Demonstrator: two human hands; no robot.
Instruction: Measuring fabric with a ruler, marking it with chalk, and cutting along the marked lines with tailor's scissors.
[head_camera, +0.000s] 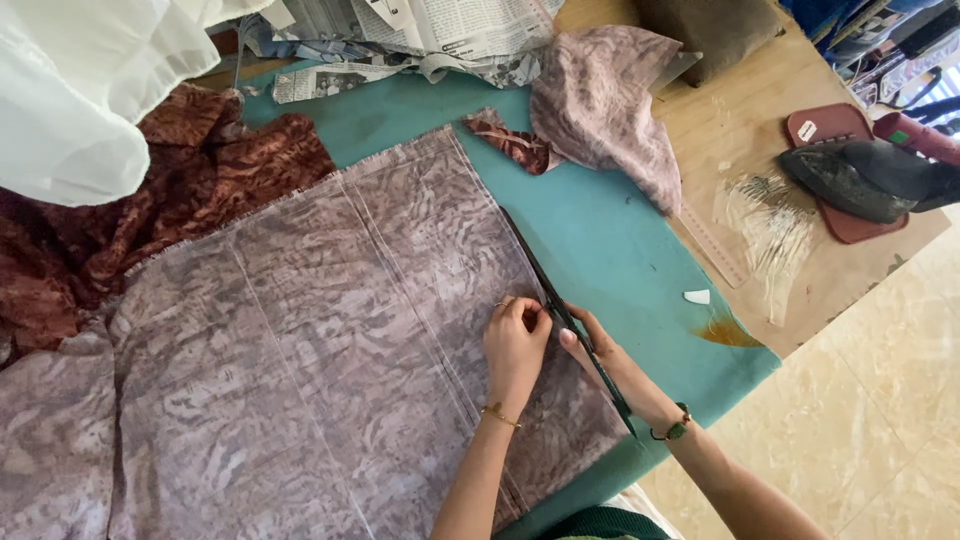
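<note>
A large mauve patterned cloth (330, 340) lies flat on the teal table cover (610, 240), wrong side up, with chalk lines across it. My left hand (515, 340) presses on the cloth close to its right edge, fingers curled. My right hand (600, 355) grips long dark scissors (560, 310), whose blades run along the cloth's right edge toward the far corner. A bracelet circles each wrist.
Dark red patterned fabric (190, 170) is bunched at the left, white cloth (80, 90) above it. Newspaper (420, 40) and a cut mauve piece (610, 100) lie at the back. A clear ruler (712, 245), white chalk (697, 296) and a flat iron (870, 175) are at the right.
</note>
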